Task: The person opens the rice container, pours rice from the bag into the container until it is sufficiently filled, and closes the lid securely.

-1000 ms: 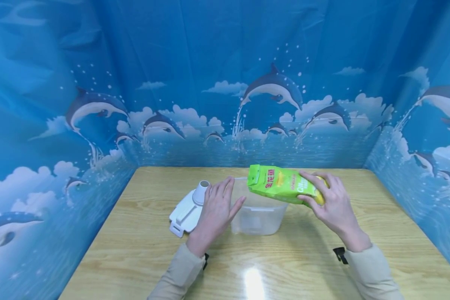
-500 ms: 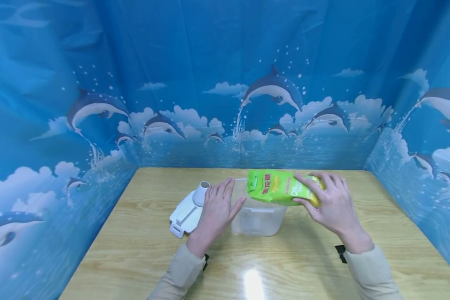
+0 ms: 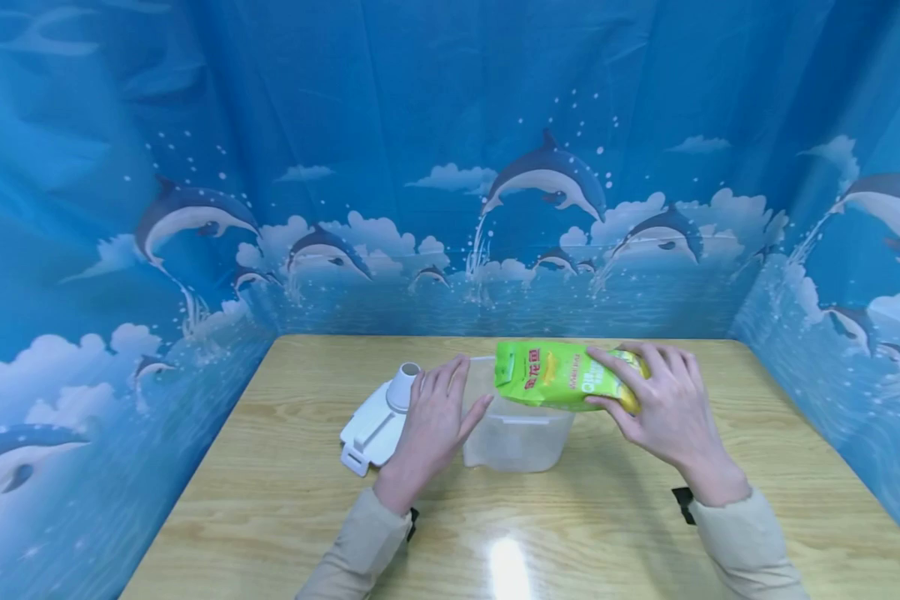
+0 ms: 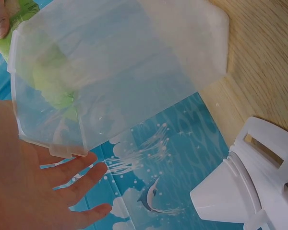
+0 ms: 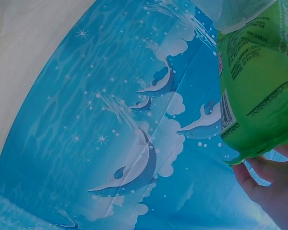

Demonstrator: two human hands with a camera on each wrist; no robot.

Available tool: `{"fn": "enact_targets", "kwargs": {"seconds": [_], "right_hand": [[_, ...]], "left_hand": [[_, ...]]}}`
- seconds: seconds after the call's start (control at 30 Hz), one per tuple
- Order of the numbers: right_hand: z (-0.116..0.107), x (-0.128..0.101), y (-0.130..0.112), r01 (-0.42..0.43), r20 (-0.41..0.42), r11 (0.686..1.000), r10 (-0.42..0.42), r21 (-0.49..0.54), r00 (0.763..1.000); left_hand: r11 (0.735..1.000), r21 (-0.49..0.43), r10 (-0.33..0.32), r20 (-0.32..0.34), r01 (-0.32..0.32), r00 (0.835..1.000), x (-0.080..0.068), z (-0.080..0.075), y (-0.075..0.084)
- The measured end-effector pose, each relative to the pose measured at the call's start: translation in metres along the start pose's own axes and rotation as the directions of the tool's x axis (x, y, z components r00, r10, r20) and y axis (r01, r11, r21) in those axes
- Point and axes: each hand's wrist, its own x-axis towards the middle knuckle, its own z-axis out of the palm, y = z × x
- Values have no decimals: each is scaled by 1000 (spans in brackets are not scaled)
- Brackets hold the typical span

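While right hand (image 3: 663, 408) grips green bag (image 3: 546, 375) by its right end, bag hangs nearly level over clear container (image 3: 516, 446). Left hand (image 3: 430, 421) wide, fingers extended, thumb apart, at container's left side. White spouted lid (image 3: 372, 427) on wooden table (image 3: 270, 508), left of container. Dolphin-print curtain (image 3: 420, 108) along far side.
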Motion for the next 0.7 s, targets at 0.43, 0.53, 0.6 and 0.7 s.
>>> {"fn": "enact_targets", "kwargs": {"seconds": [0.43, 0.53, 0.6, 0.7], "right_hand": [[0, 1, 0, 1, -4, 1000, -1, 16, 1000], [0, 1, 0, 6, -7, 1000, -6, 22, 1000], [0, 1, 0, 10, -9, 1000, -10, 26, 1000], [-1, 1, 0, 16, -12, 999, -16, 32, 1000]], "left_hand": [[1000, 0, -2, 0, 2, 1000, 0, -1, 0], [1000, 0, 1, -4, -1, 1000, 0, 0, 0], [1000, 1, -1, -3, 1, 1000, 0, 0, 0], [1000, 5, -3, -3, 3, 1000, 0, 1, 0]]}}
